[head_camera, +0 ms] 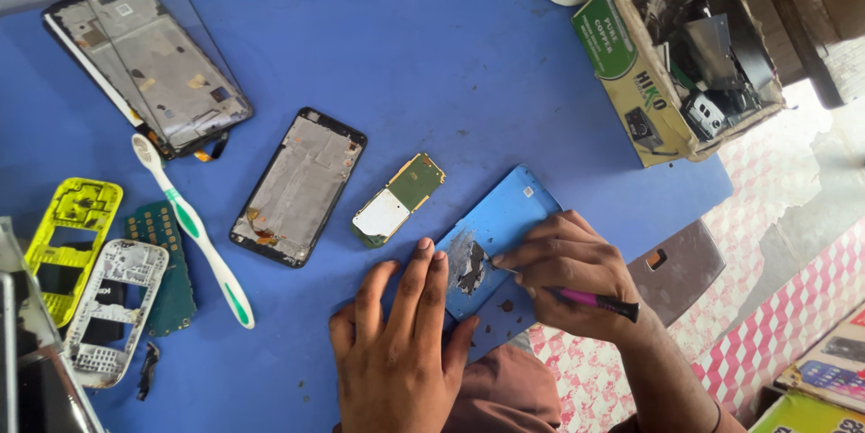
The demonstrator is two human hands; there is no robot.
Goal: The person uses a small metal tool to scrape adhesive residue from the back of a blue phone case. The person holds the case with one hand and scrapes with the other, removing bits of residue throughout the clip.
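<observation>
A: What are the 2 hands doing?

B: The left hand (pixel 396 343) lies flat, fingers straight and together, pressing down on the near edge of a blue phone back cover (pixel 494 239). It clamps nothing; it only pins the cover to the blue table (pixel 432 45). The right hand (pixel 568 275) is closed around a small pink-handled tool (pixel 599 300), whose thin metal tip touches a scraped grey patch on the cover.

A: Where is that cover?

B: At the near edge of the table, tilted diagonally, between the 2 hands and partly under the right one.

A: And around it?

B: Just left of the cover lies a small circuit board (pixel 396 200) with a white panel. Further left sits a black phone frame (pixel 299 186) with a silvery inside, then a white and green toothbrush (pixel 194 230). In the far left corner, a larger phone frame (pixel 149 63) lies under a clear glass sheet. At the left edge I see a yellow keypad housing (pixel 68 239), a white keypad housing (pixel 113 307) and a green keypad board (pixel 167 262) partly under it.

A: Anything on the right?

B: A cardboard box (pixel 631 72) full of dark phone parts stands at the far right corner. A grey back panel (pixel 678 269) lies beyond the table edge, near the right hand.
</observation>
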